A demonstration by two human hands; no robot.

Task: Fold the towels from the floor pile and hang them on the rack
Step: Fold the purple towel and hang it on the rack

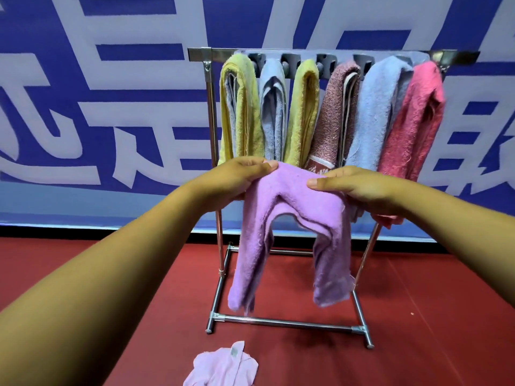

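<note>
both hands are holding a purple towel [292, 207] up in front of the rack [328, 55]; the left hand [239, 176] is pinching its left top edge in a narrow grip and the right hand [359, 185] is pinching the right, the two ends drooping toward the rack's base. six folded towels are hanging on the rack. a pale pink towel [223, 367] is lying on the red floor [432, 316] in front of the rack

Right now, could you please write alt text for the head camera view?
Left hand and right hand hold a purple towel draped between them before a metal rack carrying six folded towels. Another lilac towel lies on the red floor.
</note>
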